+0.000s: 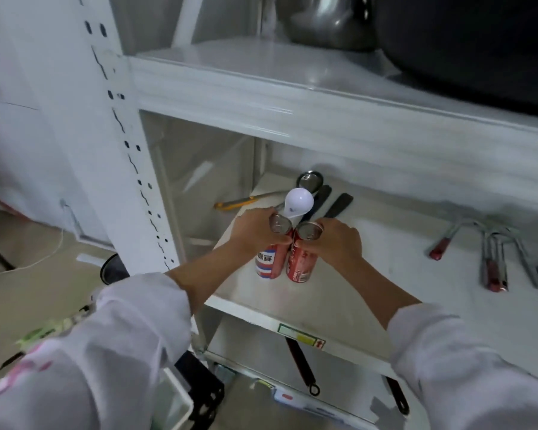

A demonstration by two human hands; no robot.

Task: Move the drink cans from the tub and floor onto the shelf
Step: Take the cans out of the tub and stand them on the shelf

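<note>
Two drink cans stand side by side on the white middle shelf, near its left front. The left can is red, white and blue; my left hand grips its upper part. The right can is red; my right hand wraps around its top from the right. Both cans look upright and touch each other. The tub is mostly out of frame; a white container corner shows at the bottom left.
Just behind the cans lie a white light bulb, a yellow utility knife, a metal ladle and black-handled utensils. Red-handled tools lie to the right. A dark wok and a steel pot sit on the upper shelf.
</note>
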